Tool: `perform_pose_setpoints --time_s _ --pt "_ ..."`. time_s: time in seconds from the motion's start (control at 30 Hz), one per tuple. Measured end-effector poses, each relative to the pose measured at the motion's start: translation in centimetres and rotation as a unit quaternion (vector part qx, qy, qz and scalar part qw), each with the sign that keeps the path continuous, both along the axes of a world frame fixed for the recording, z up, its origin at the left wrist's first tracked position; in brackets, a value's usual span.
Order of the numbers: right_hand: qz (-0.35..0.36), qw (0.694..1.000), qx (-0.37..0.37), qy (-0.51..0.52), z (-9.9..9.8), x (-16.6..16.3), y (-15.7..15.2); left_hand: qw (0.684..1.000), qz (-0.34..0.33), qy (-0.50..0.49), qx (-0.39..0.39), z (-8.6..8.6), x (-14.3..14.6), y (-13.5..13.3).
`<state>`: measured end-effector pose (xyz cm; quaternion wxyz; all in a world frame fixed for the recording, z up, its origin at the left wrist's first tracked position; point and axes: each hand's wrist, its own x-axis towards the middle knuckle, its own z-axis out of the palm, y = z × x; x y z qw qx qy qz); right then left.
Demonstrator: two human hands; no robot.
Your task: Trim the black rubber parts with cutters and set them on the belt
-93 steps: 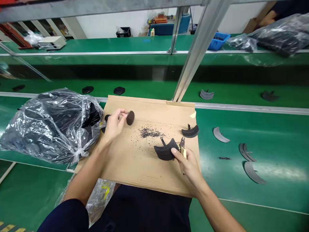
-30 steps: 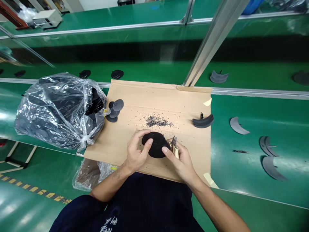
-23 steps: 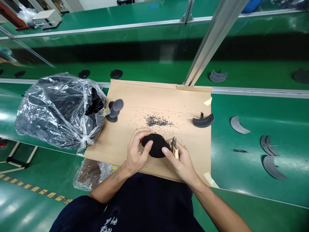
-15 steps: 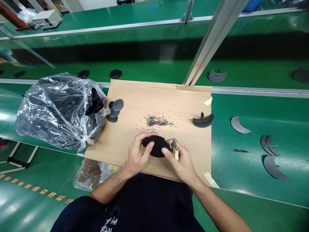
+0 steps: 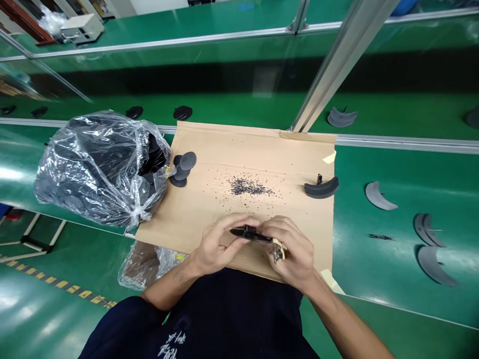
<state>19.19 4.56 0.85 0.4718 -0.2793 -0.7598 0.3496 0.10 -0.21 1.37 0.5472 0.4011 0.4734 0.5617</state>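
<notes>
Just above the front part of a cardboard sheet (image 5: 205, 209), my left hand (image 5: 217, 244) pinches a thin black oval disc (image 5: 250, 233) by its left end. The disc is turned nearly edge-on. My right hand (image 5: 294, 249) is closed round a small metal tool with pale yellow handles (image 5: 279, 251), and its fingers meet the disc's right end. The tool's kind is mostly hidden by the palm. Beyond both hands lies a scatter of tiny black scraps (image 5: 247, 187).
At left, a clear plastic bag (image 5: 101, 169) of black parts stands beside several dark oval discs (image 5: 187, 161). A black curved part (image 5: 322, 188) lies on the cardboard's right. Grey curved pieces (image 5: 378, 195) rest on the green table (image 5: 352, 259). A metal post (image 5: 329, 65) rises behind.
The disc has tipped from its broad face showing to nearly edge-on. My right fingers have come over its far side, and the tool has turned downward in my right hand.
</notes>
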Motion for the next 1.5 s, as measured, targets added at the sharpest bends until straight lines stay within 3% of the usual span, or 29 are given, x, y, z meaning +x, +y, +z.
perform_pose_setpoints --time_s 0.13,0.37,0.47,0.6,0.83,1.0,1.2,1.37,1.5 --pt "0.043 0.997 0.055 0.015 -0.1 0.3 0.2 0.993 -0.068 0.078 0.063 0.8 -0.3 0.4" --pt "0.035 0.998 0.040 0.043 -0.2 0.2 -0.2 0.975 -0.125 0.149 0.111 1.6 -1.0 1.0" --pt "0.024 0.998 0.037 0.045 -0.4 0.0 -0.3 0.972 -0.112 0.162 0.130 1.4 -0.8 1.2" --pt "0.018 0.999 0.029 0.040 -0.3 -0.3 0.1 0.950 -0.076 0.193 0.235 0.7 -0.5 1.7" --pt "0.048 0.997 -0.052 0.024 -0.1 -0.3 0.5 0.913 -0.022 0.268 0.306 0.1 -0.3 2.0" --pt "0.059 0.997 -0.053 0.008 0.2 -0.1 0.2 0.915 -0.060 0.258 0.303 0.3 -0.6 1.8" --pt "0.052 0.997 -0.063 0.006 0.6 0.0 -0.4 0.943 -0.087 0.203 0.248 1.0 -0.6 1.0" --pt "0.046 0.997 -0.060 0.014 0.3 -0.2 -1.1 0.952 -0.080 0.189 0.226 1.2 -0.3 0.6" --pt "0.044 0.993 -0.101 0.045 0.1 -0.3 -1.1 0.955 -0.070 0.188 0.217 1.0 -0.5 0.6"
